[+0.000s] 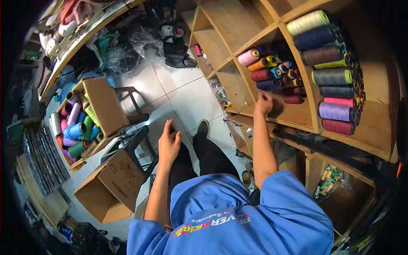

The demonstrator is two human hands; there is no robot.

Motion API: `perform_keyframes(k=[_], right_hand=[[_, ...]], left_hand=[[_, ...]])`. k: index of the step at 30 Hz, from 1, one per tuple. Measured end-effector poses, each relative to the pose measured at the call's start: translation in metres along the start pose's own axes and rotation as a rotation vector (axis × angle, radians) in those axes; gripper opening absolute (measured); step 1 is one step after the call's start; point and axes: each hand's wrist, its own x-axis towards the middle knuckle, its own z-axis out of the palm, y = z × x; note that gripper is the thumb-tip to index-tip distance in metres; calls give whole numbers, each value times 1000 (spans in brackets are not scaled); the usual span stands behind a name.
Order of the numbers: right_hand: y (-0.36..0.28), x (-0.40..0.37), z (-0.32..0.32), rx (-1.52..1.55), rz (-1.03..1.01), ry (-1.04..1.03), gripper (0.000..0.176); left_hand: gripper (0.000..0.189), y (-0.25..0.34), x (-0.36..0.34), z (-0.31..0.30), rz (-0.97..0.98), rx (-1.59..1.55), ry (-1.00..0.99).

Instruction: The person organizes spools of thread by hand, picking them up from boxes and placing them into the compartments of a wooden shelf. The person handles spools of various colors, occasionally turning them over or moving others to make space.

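My right hand (264, 104) is at the front of a shelf compartment, its fingers curled together; whether anything is inside them is hidden. Just beyond it lie thread spools, among them a navy spool (270, 85), a dark red spool (262, 75), an orange spool (258, 65) and a pink spool (248, 57). My left hand (169, 142) hangs in the air over the floor, fingers loosely apart and holding nothing. Left of it stands a cardboard box (106, 106) with many coloured spools, including a blue spool (75, 130) and a green spool (78, 149).
The wooden shelf (312, 85) holds a tall stack of spools (333, 76) in the compartment to the right. An open cardboard box (114, 187) sits on the floor at lower left, beside a black chair-like frame (142, 140). Shoes (180, 59) and plastic wrap (144, 42) lie farther off.
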Motion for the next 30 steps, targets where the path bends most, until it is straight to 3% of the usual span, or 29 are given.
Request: perform_keyframes(k=[1,2,4,5,7,9,11,13,15,17,18,19,20,21,22,24,27,28,29,30], right_hand=[[10,-6,-3,8,-23,-47,31],[18,-19,-2,584,197,-189,26],[-4,-54,-30,421,288,-369,27],[14,-69,-29,492,208,-434,27],[36,-99,-21,308,133,-494,37],[39,-125,-22,-81,-29,-708,34],[19,-165,-18,-209,-108,-800,25],[26,-186,8,-258,-314,-930,21],[7,-206,26,-279,-533,-1013,20],[-39,-237,36,-300,-749,-1070,22],[-52,-245,52,-290,-799,-1157,24],[-62,-250,68,-282,-846,-1243,26],[-93,-270,68,-225,-724,-1350,27],[-137,-303,60,-171,-605,-1446,28],[-155,-319,55,-154,-629,-1464,28],[-176,-340,48,-119,-675,-1490,28],[-170,-348,45,-183,-862,-1459,26],[-172,-352,33,-233,-831,-1457,26],[-170,-350,25,-244,-956,-1438,26],[-161,-344,19,-268,-934,-1422,25]], left_hand=[[47,-7,-6,-5,22,-34,33],[43,-13,-12,-13,41,-63,74],[31,-16,-28,-33,92,-176,161],[30,-18,-39,-48,95,-244,192],[15,-18,-62,-83,124,-247,362],[12,-11,-92,-140,304,-12,640],[13,-22,-122,-200,354,43,1038],[16,-40,-158,-266,223,4,1278],[14,-69,-185,-317,-23,-241,1405],[12,-121,-199,-353,-294,-195,1320],[16,-179,-200,-365,-347,29,1236],[21,-192,-198,-366,-410,263,1111],[25,-225,-190,-367,-483,350,939],[30,-229,-173,-362,-748,428,543],[33,-294,-164,-349,-458,426,550],[33,-305,-134,-339,-649,453,252],[32,-331,-112,-310,-561,461,249],[33,-341,-102,-302,-544,462,278],[33,-351,-92,-295,-527,464,305],[31,-349,-92,-289,-505,464,313]])
